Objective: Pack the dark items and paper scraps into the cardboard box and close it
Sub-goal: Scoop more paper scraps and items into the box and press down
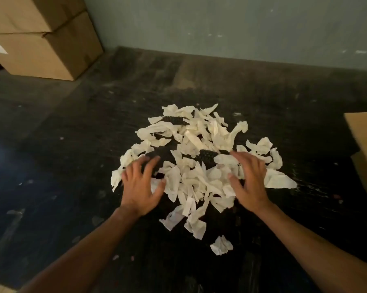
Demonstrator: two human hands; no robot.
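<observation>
A dim room with a grey-green wall (231, 24) backs a dark, scuffed floor (51, 166), where stacked cartons (45, 39) fill the far left corner. A heap of paper scraps (199, 172) lies mid-floor, with dark knobbly items half buried in it: one (175, 120) near the pile's far edge, another (208, 156) toward its middle. The cardboard box (366, 149) meant to take them sits at the right edge of view, well apart from the heap, only partly visible. Both arms reach forward, palms down. The left hand (141, 185) rests on the pile's left flank, fingers spread and relaxed, gripping nothing. The right hand (249, 178) mirrors it on the right flank, likewise released. Bracketing the heap this way probably serves to rake the loose scraps together before scooping.
</observation>
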